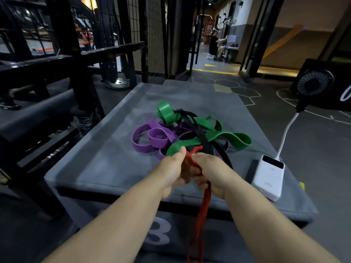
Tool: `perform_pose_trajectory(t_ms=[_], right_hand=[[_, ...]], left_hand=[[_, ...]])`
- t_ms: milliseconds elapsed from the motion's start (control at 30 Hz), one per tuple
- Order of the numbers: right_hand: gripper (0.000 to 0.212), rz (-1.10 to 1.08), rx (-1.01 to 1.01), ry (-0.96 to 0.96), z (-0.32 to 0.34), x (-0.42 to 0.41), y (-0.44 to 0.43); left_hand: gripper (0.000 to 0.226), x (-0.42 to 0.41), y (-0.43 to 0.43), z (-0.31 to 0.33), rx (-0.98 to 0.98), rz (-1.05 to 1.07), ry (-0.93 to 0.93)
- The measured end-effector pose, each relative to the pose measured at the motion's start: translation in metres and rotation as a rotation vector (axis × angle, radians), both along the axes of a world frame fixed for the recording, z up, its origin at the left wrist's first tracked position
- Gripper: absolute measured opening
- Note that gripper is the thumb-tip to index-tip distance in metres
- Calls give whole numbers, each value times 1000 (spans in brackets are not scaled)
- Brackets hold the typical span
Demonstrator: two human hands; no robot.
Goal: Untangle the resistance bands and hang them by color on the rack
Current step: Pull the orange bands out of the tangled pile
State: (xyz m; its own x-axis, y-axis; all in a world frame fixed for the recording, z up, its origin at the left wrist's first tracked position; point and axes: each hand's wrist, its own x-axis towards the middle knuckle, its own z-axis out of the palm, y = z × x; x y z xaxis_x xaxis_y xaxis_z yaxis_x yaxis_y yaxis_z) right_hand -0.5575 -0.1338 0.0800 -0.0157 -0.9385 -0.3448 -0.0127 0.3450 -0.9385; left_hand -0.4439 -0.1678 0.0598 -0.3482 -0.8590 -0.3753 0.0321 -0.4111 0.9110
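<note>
On the grey pad (106, 149), the tangle (190, 130) is piled right of centre. At its near side the left hand (173, 168) and, close beside it, the right hand (211, 173) are clamped on the red band (206, 204), which should be eased out slowly, lest the black loops (224, 157) tighten.

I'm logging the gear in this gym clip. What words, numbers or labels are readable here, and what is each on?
"3": large grey numeral on the front face of the padded box.
Power bank: faint print near its lower end, too small to read.
Black frame on the left: pale marking, too blurred to read.
Red sign down the corridor: too small to read.
</note>
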Motion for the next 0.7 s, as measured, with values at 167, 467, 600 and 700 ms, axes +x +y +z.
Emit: perform_pose_trajectory(t_ms=[167,467,600,700], right_hand=[[22,116,-120,141,-1,14,18],[29,392,-57,118,-3,6,32],[38,-46,115,-117,-19,-5,8],[36,-186,33,-250,-22,-14,-6]], left_hand=[[48,-2,-2,8,185,12,263],[31,4,-22,12,442,77,540],[28,4,-14,18,178,-52,307],[29,5,-7,23,96,-139,205]])
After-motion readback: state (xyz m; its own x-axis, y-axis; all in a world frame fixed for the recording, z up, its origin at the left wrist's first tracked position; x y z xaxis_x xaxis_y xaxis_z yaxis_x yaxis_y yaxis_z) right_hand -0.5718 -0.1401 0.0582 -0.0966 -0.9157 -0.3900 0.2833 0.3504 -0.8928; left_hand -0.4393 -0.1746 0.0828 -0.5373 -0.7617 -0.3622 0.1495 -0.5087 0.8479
